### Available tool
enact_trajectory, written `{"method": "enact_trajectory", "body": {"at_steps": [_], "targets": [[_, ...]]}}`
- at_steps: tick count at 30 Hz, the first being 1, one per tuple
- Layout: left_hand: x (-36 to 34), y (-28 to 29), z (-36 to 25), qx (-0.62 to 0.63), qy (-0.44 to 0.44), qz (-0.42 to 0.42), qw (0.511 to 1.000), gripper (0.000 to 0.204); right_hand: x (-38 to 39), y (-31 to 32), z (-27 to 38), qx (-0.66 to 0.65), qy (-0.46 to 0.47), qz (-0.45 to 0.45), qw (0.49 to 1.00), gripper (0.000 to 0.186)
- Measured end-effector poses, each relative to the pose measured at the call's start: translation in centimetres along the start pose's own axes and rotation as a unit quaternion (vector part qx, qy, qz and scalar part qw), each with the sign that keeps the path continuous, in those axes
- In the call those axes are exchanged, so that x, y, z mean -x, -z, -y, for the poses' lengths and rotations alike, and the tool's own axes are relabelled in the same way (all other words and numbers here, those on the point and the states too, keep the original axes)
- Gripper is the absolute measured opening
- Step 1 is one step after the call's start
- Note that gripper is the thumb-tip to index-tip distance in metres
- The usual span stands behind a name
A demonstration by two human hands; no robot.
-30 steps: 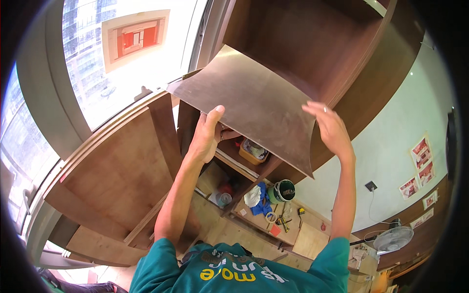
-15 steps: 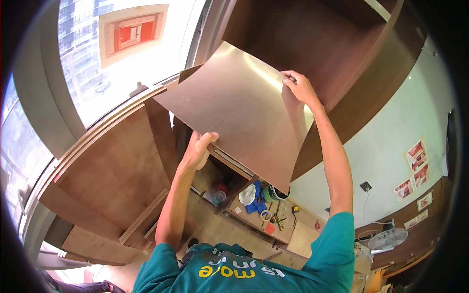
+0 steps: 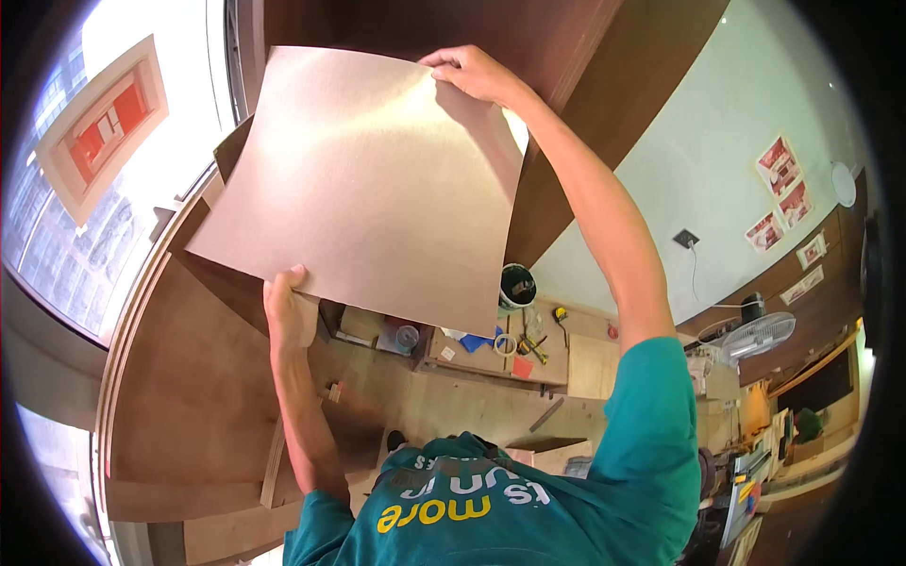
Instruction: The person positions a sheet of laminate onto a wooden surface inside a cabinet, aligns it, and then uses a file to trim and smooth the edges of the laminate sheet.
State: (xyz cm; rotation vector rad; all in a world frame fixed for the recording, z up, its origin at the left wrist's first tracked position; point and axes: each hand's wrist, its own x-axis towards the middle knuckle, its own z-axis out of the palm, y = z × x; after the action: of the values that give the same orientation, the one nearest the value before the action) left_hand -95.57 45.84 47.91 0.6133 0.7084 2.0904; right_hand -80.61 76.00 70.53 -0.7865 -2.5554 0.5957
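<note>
A flexible pinkish-brown sheet [image 3: 359, 179] with a bright sheen fills the upper middle, held up in front of a brown wooden cabinet [image 3: 613, 57]. My left hand [image 3: 288, 307] grips its lower edge toward the left, thumb on the face and the other fingers partly hidden behind it. My right hand [image 3: 467, 75] is closed on the upper right edge, fingertips curled over it. The sheet bows slightly and covers much of what lies behind it.
A window [image 3: 66, 255] and curved plywood panels [image 3: 179, 377] are on the left. Below the sheet, a low bench [image 3: 585, 354] holds a tape measure [image 3: 560, 314], a bucket [image 3: 517, 285], blue cloth and small tools. A fan [image 3: 760, 335] stands right, near the pale wall [image 3: 661, 264].
My right hand has moved from the sheet's right side to its upper edge. The sheet has tilted more face-on, and the whole view has swung rightward, so it sits farther left.
</note>
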Motion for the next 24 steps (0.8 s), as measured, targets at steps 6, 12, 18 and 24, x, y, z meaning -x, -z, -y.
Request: {"method": "enact_trajectory", "body": {"at_steps": [6,12,18,24], "targets": [[1.6,-1.2,0.7,-0.07,-0.057,-0.003,0.996,0.055,0.1,0.1,-1.6,0.079,0.043,-0.035,0.995,0.032],[-1.7,2.7,3.0,0.02,0.042,0.0,0.999,0.045,-0.6,-0.2,-0.9,0.016,-0.017,-0.013,1.0,0.032],[-2.9,3.6,6.0,0.017,0.063,0.061,0.996,0.053,0.7,-0.8,-0.3,0.085,0.104,-0.098,0.986,0.031],[-3.4,5.3,8.1,0.013,0.079,0.06,0.995,0.057,0.9,-0.5,0.8,0.133,0.055,-0.094,0.985,0.031]]}}
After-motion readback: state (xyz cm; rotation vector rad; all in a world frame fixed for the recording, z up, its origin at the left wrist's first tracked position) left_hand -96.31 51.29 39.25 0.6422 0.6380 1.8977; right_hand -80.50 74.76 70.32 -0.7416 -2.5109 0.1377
